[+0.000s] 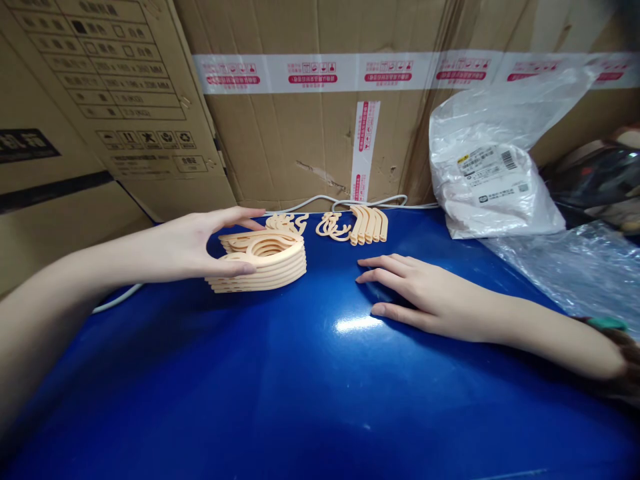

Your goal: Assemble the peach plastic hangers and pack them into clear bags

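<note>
Cream plastic stack (277, 270) of curved, hanger-like pieces sits on the blue bench (300, 407), between the left hand's (193, 240) thumb and fingers. Main risk: layers sliding apart or the pile toppling, since the pieces are only stacked, look smooth, and just the left end is covered by the hand; an uneven push or lift would likely do it. Second risk: the fingers on the far side knocking the loose hooks (297, 223) just behind the stack. Small hooks (327, 225) and curved arms (369, 225), lying beyond and between the two hands, could get scattered if the right hand (417, 291) sweeps forward. Cable (313, 199) past them might snag a piece dragged that far.

Pose: left forearm comes in from the side, hand arched in a wide C, thumb along the near upper edge, index reaching over the far edge. Hard to tell if it actually grips, as the other fingertips are hidden behind the pile. Right hand is open and holds nothing, palm down, low over or on the bench, fingers spread loosely and pointing towards the left hand. White plastic bag (480, 193) lies beyond the right hand.
</note>
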A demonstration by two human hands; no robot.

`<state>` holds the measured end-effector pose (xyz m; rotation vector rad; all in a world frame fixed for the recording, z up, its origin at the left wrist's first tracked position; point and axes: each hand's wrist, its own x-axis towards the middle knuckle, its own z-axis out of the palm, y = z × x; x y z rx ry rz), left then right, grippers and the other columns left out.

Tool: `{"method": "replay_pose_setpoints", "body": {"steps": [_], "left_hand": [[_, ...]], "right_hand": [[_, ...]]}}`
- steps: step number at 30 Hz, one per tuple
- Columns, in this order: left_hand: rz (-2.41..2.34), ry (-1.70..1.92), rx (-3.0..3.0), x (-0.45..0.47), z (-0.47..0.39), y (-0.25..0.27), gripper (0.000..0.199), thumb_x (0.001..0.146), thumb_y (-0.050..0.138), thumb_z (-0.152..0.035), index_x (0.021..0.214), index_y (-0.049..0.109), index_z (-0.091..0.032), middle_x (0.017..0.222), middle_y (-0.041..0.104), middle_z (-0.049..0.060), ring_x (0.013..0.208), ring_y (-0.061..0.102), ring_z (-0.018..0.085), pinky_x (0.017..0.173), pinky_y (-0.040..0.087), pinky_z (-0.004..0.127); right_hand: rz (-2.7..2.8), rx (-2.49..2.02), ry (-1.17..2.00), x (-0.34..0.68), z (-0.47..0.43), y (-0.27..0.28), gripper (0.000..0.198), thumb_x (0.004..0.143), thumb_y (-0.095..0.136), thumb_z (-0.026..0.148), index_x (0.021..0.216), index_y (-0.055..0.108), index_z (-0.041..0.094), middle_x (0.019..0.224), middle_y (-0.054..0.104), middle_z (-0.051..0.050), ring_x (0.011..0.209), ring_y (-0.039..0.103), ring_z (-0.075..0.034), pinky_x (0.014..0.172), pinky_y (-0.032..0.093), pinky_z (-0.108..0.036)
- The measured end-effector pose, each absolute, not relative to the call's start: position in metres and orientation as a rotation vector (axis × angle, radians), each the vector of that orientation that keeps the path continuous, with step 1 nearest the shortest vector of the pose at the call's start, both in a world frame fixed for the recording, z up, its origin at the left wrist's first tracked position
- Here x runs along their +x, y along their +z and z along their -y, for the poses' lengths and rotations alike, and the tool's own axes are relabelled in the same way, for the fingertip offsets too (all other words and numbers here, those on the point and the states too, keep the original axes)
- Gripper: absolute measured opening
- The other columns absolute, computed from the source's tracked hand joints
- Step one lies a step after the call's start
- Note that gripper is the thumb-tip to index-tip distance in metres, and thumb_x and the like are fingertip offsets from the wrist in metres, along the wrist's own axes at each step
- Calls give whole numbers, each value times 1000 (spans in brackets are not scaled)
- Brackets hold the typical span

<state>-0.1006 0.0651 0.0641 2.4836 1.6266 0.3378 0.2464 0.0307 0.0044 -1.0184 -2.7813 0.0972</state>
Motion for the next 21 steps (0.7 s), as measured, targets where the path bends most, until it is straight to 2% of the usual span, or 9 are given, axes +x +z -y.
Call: {"method": "replay_pose_setpoints", "body": {"steps": [3,9,13,16,19,21], "left_hand": [[-1621,321,2490,-99,-63,66,88,71,61,-70,146,40,-29,136,59,0,121,58,29,102,45,41],[-1537,284,2565,-95,-59,67,77,83,58,-60,148,35,-26,136,60,1,117,59,26,102,44,46],[-1514,306,2587,-99,-60,67,81,80,60,-66,147,36,-27,139,58,5,118,59,29,102,45,48],[-1533,403,2607,-95,-56,68,82,78,62,-68,146,37,-31,146,50,2,127,51,32,107,40,52],[-1491,723,2695,-73,-44,64,65,87,55,-62,140,45,-27,143,52,2,130,49,30,111,37,50],[-1340,879,2843,-52,-32,55,51,95,48,-48,137,48,-21,141,53,6,135,44,28,115,33,46]], "right_hand": [[2778,-1015,101,246,-31,5,48,97,43,51,129,57,18,141,51,-16,125,53,-28,105,43,-48],[2776,-1012,106,246,-30,6,47,98,43,50,130,57,19,141,52,-15,125,53,-29,104,44,-48],[2763,-1008,111,246,-30,6,46,97,45,49,129,58,19,139,53,-15,124,53,-29,104,44,-49],[2770,-1021,115,246,-30,6,47,97,44,49,129,58,18,140,52,-16,125,53,-29,105,43,-48],[2777,-1016,120,247,-30,6,48,97,44,50,129,58,17,141,51,-16,126,52,-29,106,42,-48],[2770,-1032,93,247,-30,4,51,97,43,52,131,57,17,142,50,-17,128,50,-30,107,41,-49]]}}
